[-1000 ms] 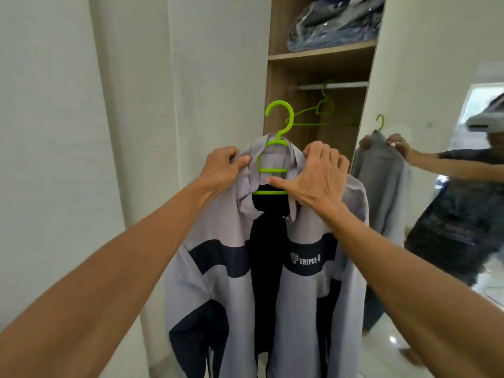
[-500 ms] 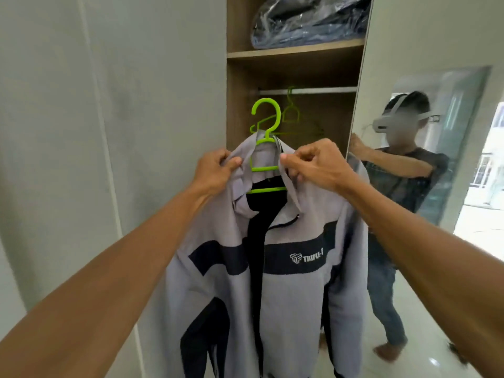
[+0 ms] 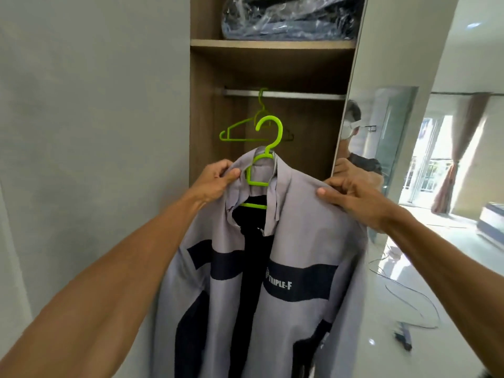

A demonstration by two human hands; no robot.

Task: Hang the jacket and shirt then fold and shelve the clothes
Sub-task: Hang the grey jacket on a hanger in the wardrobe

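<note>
Jacket [image 3: 286, 255] work is what I'm watching: the grey one with navy bands sits open-fronted on a green hanger [image 3: 268, 148], held up in the air before the open wardrobe [image 3: 201, 105], not yet on the rail [image 3: 300, 95]. The left hand [image 3: 215, 181] pinches the cloth at the collar just beside the hanger's neck, thumb against curled fingers, which stops that side slipping off the hanger arm. The right hand [image 3: 351, 197] is clamped on the far shoulder, fingers curled over the seam and thumb in front. I'd say it is seating that shoulder squarely over the hanger's end so the jacket drapes evenly. Both grips are on cloth, so the hook stands free and upright below the rail.

A spare hanger [image 3: 240, 129], also green and bare, hangs from the rail behind the hook, presumably meant for the shirt, which I cannot see from here. Above the rail a shelf [image 3: 272, 44] carries a bundle wrapped in clear plastic [image 3: 289, 17]. The mirrored door [image 3: 395, 159] stands open on the right, close beside the right hand.

To my mind the jacket is dressed and the next move is a lift to bring the hook over the rail. One hand will likely need to shift to the hanger itself, since cloth alone gives poor control of the hook
</note>
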